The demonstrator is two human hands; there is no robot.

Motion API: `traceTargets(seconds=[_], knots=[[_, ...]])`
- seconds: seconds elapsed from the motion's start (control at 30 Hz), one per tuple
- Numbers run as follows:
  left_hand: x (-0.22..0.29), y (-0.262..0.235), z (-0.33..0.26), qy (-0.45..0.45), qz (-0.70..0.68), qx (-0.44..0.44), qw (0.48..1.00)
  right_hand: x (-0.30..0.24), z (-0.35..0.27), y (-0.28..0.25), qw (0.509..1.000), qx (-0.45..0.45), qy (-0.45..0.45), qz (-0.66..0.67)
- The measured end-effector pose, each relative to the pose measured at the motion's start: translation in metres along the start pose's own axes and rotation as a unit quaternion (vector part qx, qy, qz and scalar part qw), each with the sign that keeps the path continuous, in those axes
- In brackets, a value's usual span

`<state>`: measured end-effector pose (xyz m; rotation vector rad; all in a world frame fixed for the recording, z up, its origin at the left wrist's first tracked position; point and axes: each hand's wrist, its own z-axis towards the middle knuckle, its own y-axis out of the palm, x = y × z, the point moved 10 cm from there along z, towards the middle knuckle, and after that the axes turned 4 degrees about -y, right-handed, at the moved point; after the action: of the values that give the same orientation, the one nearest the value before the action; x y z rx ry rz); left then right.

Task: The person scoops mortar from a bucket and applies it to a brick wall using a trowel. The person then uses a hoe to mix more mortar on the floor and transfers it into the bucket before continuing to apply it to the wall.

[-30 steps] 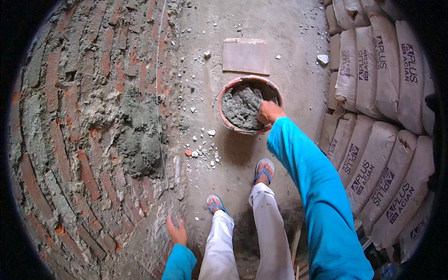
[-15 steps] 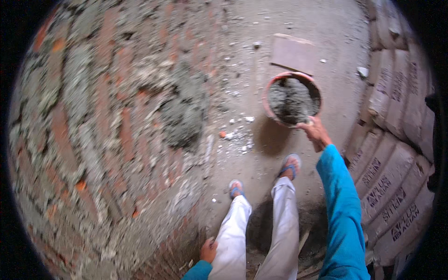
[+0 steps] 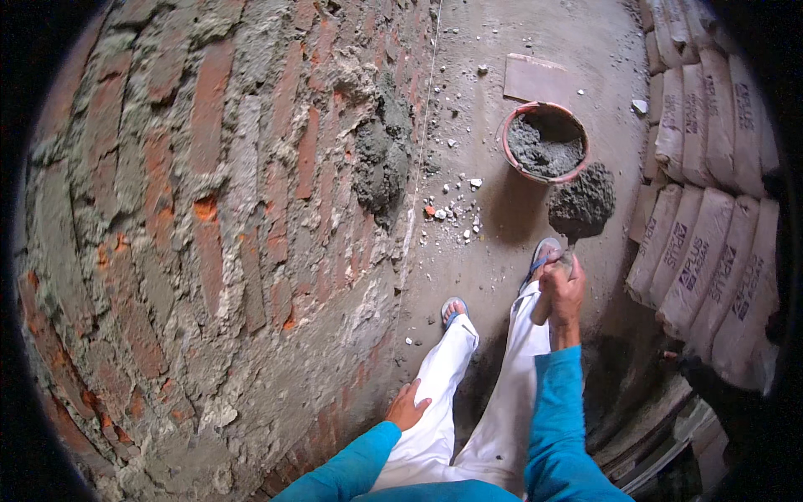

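Observation:
My right hand [image 3: 566,294] is closed around the handle of a trowel [image 3: 542,309]. A thick heap of wet grey mortar [image 3: 585,201] covers its blade, just beyond my right foot. Slightly farther off stands a round bucket [image 3: 505,140] with a reddish rim, partly filled with the same mortar [image 3: 542,155]; the loaded blade is close to its near right side. My left hand [image 3: 407,407] lies on my left thigh, fingers stretched out and holding nothing. On the rough brick wall [image 3: 226,100] at left, a dark patch of wet mortar [image 3: 383,159] sticks out.
A flat brownish board [image 3: 535,78] lies beyond the bucket. Pale rubble bits [image 3: 452,205] litter the floor between wall and bucket. A taut-looking pale string [image 3: 427,109] runs along the wall's foot. Stacked printed sacks [image 3: 711,259] line the right side.
My right hand has drawn back from the bucket toward me, bringing out the trowel heaped with mortar. My left hand has come to rest on my thigh. The view has shifted.

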<state>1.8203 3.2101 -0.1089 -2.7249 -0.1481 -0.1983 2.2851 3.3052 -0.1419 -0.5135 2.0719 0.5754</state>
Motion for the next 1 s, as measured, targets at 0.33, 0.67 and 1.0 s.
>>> traceTargets(seconds=[0.33,0.67,1.0], knots=[[-0.061,0.015,-0.02,0.072,0.091,0.091,0.989,0.189,-0.108,0.26,0.946,0.054,0.165,-0.274],[-0.015,0.045,-0.032,0.07,0.075,0.112,0.988,0.031,-0.242,0.232,0.967,-0.154,0.046,-0.195],[0.107,0.009,0.025,-0.055,-0.07,0.088,0.992,0.007,0.081,-0.047,0.851,-0.198,-0.055,-0.483]])
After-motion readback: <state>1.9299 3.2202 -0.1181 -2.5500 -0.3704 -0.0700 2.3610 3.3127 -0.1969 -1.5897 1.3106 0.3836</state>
